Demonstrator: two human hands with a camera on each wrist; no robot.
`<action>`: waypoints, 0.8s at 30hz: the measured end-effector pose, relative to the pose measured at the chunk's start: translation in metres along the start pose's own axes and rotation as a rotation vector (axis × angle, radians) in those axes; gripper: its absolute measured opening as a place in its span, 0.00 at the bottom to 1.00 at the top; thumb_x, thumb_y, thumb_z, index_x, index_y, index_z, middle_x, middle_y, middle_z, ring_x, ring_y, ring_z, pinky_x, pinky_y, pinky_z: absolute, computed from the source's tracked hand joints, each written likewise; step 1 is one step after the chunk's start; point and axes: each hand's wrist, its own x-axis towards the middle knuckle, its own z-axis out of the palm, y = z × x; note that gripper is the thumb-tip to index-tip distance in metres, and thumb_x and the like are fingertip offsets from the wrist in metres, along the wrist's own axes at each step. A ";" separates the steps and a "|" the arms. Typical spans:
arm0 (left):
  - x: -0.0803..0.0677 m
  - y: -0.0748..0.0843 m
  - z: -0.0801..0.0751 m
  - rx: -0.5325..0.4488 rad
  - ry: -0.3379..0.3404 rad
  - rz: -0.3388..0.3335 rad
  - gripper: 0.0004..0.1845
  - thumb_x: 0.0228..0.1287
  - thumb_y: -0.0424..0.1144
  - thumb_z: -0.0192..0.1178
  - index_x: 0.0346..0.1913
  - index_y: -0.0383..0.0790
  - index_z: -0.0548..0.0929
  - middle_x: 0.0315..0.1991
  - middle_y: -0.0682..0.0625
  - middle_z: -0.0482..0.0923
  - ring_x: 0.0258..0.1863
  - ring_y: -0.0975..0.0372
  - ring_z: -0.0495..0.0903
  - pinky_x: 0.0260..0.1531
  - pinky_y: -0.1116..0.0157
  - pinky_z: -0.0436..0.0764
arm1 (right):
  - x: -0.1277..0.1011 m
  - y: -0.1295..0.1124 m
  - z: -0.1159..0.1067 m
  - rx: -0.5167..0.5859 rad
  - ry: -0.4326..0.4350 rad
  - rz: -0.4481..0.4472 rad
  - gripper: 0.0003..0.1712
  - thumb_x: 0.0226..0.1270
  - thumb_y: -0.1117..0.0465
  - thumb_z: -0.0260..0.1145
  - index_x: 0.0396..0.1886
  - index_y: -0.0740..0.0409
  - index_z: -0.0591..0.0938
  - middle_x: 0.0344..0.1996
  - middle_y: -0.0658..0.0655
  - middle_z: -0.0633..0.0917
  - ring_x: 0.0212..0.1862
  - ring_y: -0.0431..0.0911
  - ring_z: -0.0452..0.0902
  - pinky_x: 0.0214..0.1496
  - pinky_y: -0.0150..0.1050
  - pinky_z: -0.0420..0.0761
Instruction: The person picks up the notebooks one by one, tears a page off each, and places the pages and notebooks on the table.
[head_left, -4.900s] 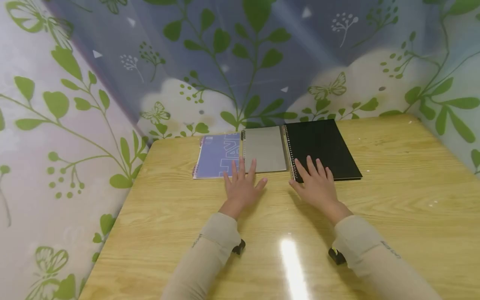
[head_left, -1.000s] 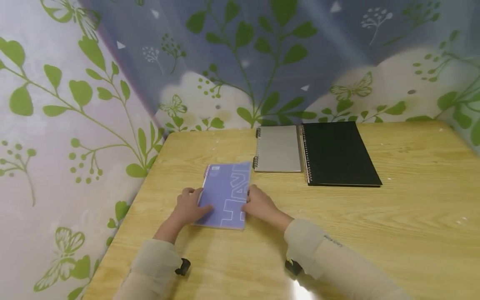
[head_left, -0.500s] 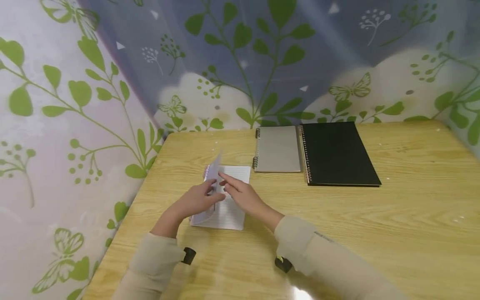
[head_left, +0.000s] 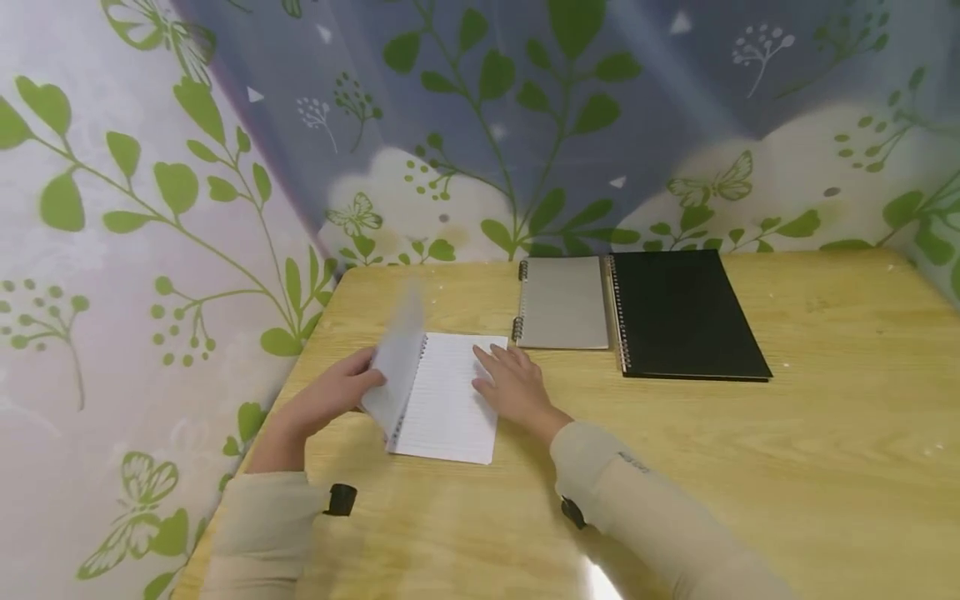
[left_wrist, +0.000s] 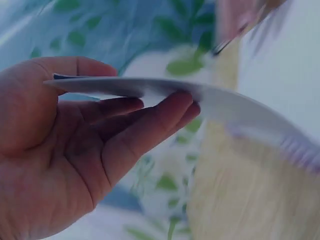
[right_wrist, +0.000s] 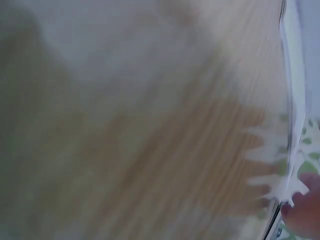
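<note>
A spiral notebook (head_left: 450, 417) lies open on the table, lined white pages facing up. My left hand (head_left: 341, 392) holds its raised cover (head_left: 401, 358) and turned leaves, tilted up to the left of the spiral. In the left wrist view, the thumb is on one side of the curved cover (left_wrist: 225, 102) and the fingers (left_wrist: 150, 125) on the other. My right hand (head_left: 516, 385) rests at the right edge of the lined page, fingers spread. In the right wrist view only part of the right hand (right_wrist: 305, 210) shows, by the page edge.
Behind the open notebook, a grey spiral notebook (head_left: 564, 302) lies beside a larger black spiral notebook (head_left: 686, 317) on the wooden table (head_left: 675, 467). A patterned wall (head_left: 465, 208) borders the table at the back and left.
The purple notebook came from the row at the back to the front left. Its cover has been lifted and swung left by the left hand; the right hand has moved to the page's right edge.
</note>
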 end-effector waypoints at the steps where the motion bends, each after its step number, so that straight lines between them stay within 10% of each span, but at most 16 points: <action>1: -0.003 -0.003 -0.008 0.015 0.012 -0.004 0.29 0.68 0.39 0.43 0.70 0.36 0.53 0.56 0.34 0.70 0.46 0.54 0.77 0.47 0.58 0.76 | 0.000 0.003 0.000 -0.020 -0.032 0.017 0.31 0.70 0.46 0.50 0.71 0.43 0.58 0.70 0.56 0.60 0.72 0.57 0.47 0.68 0.60 0.51; 10: -0.006 -0.071 -0.064 0.398 0.170 -0.200 0.24 0.62 0.42 0.50 0.53 0.24 0.67 0.46 0.31 0.74 0.42 0.48 0.75 0.42 0.55 0.74 | 0.004 0.012 -0.004 -0.097 -0.126 0.041 0.38 0.69 0.40 0.46 0.71 0.55 0.55 0.70 0.55 0.59 0.71 0.57 0.48 0.70 0.58 0.50; 17: 0.011 -0.126 -0.036 0.479 0.198 -0.424 0.49 0.62 0.62 0.48 0.64 0.16 0.52 0.62 0.21 0.55 0.61 0.34 0.59 0.60 0.44 0.62 | 0.012 0.014 0.002 -0.138 -0.097 0.051 0.37 0.69 0.40 0.46 0.72 0.53 0.55 0.69 0.56 0.60 0.70 0.56 0.51 0.69 0.56 0.53; 24: 0.023 -0.116 -0.019 0.565 0.271 -0.414 0.49 0.62 0.54 0.50 0.66 0.17 0.41 0.64 0.18 0.44 0.63 0.29 0.48 0.62 0.40 0.54 | 0.014 0.017 0.004 -0.198 -0.088 0.069 0.40 0.68 0.41 0.50 0.72 0.55 0.53 0.69 0.58 0.58 0.69 0.56 0.50 0.67 0.55 0.55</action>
